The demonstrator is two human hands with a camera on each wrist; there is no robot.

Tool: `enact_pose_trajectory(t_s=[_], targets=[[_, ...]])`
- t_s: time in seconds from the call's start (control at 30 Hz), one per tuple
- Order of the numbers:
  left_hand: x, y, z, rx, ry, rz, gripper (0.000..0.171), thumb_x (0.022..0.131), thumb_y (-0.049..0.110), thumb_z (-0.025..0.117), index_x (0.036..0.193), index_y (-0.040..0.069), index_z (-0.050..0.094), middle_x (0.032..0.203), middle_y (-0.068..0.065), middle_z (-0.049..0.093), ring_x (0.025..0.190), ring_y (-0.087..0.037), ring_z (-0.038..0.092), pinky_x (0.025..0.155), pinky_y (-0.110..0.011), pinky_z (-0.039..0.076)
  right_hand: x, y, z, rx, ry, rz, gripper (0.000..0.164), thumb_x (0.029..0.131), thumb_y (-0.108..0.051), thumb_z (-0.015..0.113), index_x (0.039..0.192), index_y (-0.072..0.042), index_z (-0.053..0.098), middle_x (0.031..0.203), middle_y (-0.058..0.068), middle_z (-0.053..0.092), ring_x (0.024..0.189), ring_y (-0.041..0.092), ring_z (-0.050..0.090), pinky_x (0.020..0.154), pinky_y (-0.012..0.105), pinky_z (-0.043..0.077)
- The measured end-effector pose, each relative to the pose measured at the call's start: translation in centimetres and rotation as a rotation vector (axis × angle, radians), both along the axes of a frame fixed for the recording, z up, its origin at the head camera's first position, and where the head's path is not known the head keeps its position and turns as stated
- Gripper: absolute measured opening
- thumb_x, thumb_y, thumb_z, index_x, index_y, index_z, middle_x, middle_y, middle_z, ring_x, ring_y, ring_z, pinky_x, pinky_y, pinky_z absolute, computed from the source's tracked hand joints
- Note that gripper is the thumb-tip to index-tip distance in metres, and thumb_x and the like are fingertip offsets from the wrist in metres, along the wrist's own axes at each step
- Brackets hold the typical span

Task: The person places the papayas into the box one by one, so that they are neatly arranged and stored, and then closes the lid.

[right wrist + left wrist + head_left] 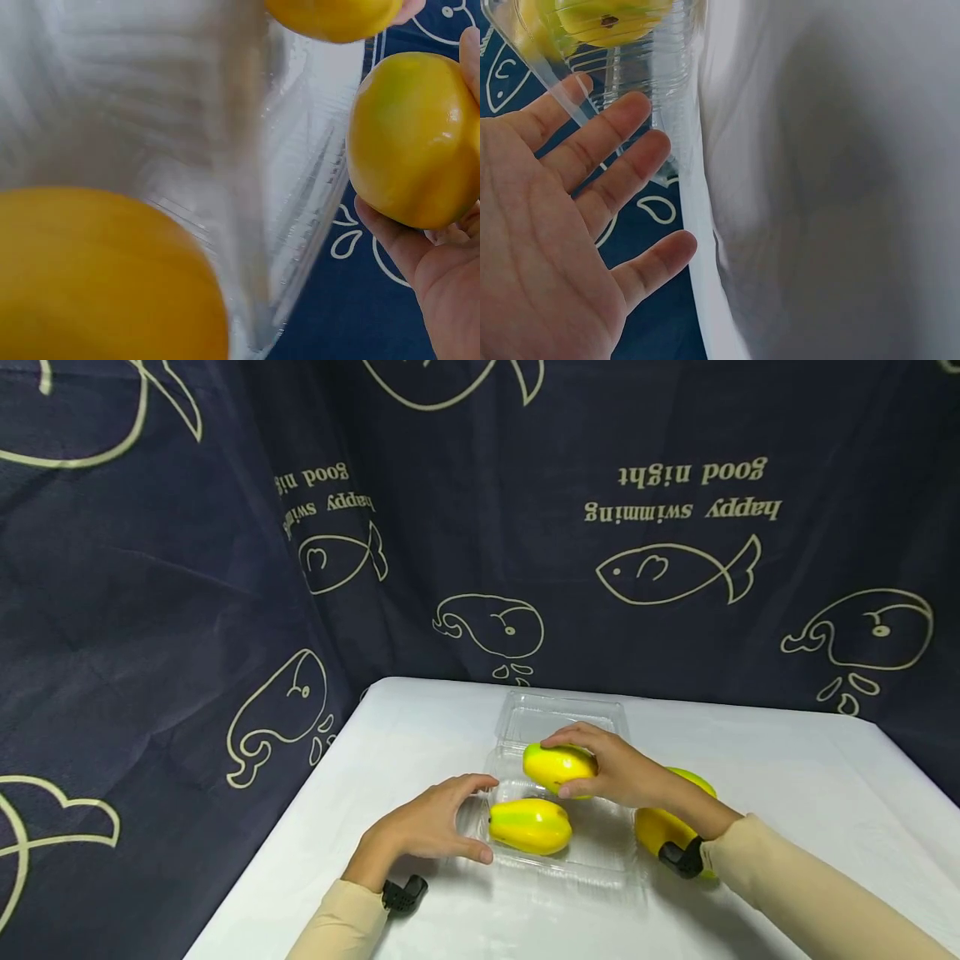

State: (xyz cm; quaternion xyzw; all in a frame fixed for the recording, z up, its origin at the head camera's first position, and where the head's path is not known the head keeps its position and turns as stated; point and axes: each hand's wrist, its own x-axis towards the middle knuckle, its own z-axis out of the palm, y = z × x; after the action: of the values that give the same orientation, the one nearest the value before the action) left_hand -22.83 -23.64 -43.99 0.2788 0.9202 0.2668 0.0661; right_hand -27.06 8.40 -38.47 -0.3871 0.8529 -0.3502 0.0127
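From my end I see navy curtain [480, 452], then white table [420, 727], then clear plastic box [603, 847], lid open. Left hand [427, 822] spread at box's left side, contact unclear; right hand [611, 768] grips one yellow-green fruit [553, 767] over box's far part. Second fruit [530, 827] lies inside, near side; more fruit [656, 828] right of box, partly hidden by forearm.

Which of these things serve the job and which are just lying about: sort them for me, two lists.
Part of the job, it seems:
clear container
open lid
held fruit, above the container
resting fruit, inside the container
partly hidden fruit, right of the container (probably)

Just there, as background:
white tablecloth
printed dark curtain
black wrist cameras
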Motion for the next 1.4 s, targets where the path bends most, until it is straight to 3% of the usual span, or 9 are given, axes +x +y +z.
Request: enact_pose_trajectory(t_s=[0.23, 0.57, 0.9, 1.4], targets=[[-0.1, 0.0, 0.0, 0.001, -0.002, -0.003, 0.099, 0.069, 0.067, 0.081, 0.152, 0.035, 0.037, 0.153, 0.017, 0.043, 0.141, -0.013, 0.043, 0.118, -0.046, 0.037, -0.7, -1.1, 0.6, 0.029, 0.006, 0.018, 0.064, 0.078, -0.032, 0.086, 0.136, -0.022, 0.06, 0.132, -0.006, 0.059, 0.117, 0.014, 0.056, 0.097, 0.03, 0.053], [-0.1, -0.1, 0.0, -0.002, -0.006, 0.0, 0.098, 0.069, 0.069, 0.079, 0.151, 0.037, 0.036, 0.153, 0.017, 0.043, 0.141, -0.013, 0.043, 0.117, -0.045, 0.038, -1.4, -3.2, -0.8, 0.05, -0.016, 0.03, 0.066, 0.079, -0.03, 0.086, 0.138, -0.019, 0.059, 0.131, -0.002, 0.06, 0.113, 0.016, 0.056, 0.094, 0.032, 0.052], [0.0, 0.0, 0.2, -0.011, -0.023, 0.002, 0.098, 0.07, 0.07, 0.078, 0.151, 0.038, 0.035, 0.154, 0.015, 0.042, 0.142, -0.014, 0.042, 0.118, -0.047, 0.037, -1.0, -4.0, -1.5, 0.088, -0.053, 0.02, 0.065, 0.081, -0.033, 0.084, 0.138, -0.016, 0.059, 0.13, 0.002, 0.058, 0.111, 0.017, 0.055, 0.093, 0.034, 0.05], [0.0, 0.0, 0.1, -0.016, -0.035, 0.004, 0.098, 0.069, 0.072, 0.078, 0.151, 0.04, 0.035, 0.153, 0.017, 0.041, 0.142, -0.013, 0.041, 0.118, -0.047, 0.037, -0.6, -4.8, -2.4, 0.082, 0.073, -0.026, 0.057, 0.081, -0.028, 0.084, 0.132, -0.01, 0.064, 0.126, 0.005, 0.064, 0.108, 0.02, 0.06, 0.09, 0.035, 0.052]])
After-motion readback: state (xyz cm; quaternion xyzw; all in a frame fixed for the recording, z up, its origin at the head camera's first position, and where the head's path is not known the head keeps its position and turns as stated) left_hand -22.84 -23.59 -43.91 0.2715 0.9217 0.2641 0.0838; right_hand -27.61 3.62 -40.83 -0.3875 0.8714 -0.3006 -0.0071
